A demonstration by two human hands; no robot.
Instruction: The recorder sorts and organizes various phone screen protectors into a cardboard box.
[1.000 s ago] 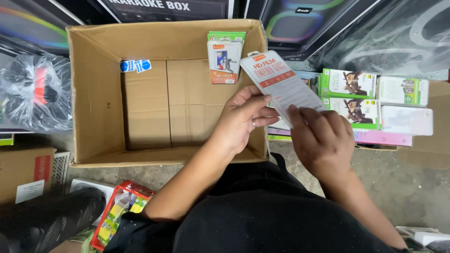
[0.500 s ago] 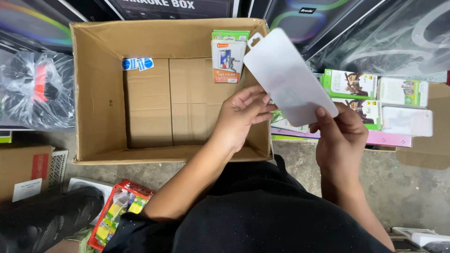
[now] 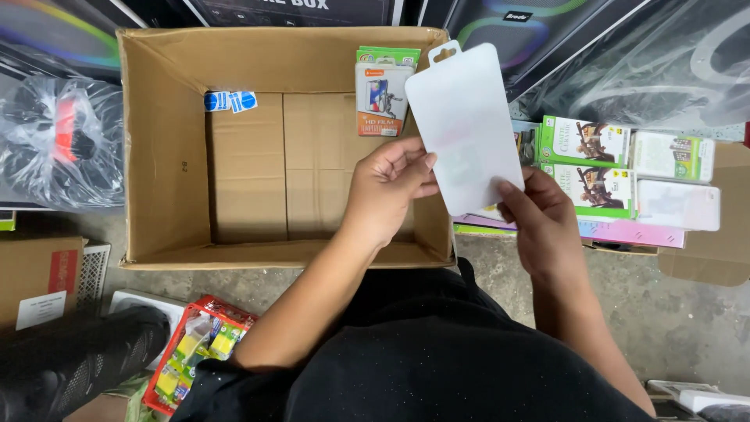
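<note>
Both hands, left hand (image 3: pixel 384 187) and right hand (image 3: pixel 541 219), have a pinching grip on a flat white plastic hang-tab packet (image 3: pixel 464 129) over the big brown cardboard box (image 3: pixel 168 156), which only has one orange-and-white packet (image 3: pixel 381 98) standing inside, plenty more stacked right.

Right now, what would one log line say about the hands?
left hand: holds white packet | right hand: holds same packet | below: open cardboard box | in box: orange-and-green packs

Grey concrete floor (image 3: pixel 672 320), dark printed cartons (image 3: pixel 547 31) behind.
</note>
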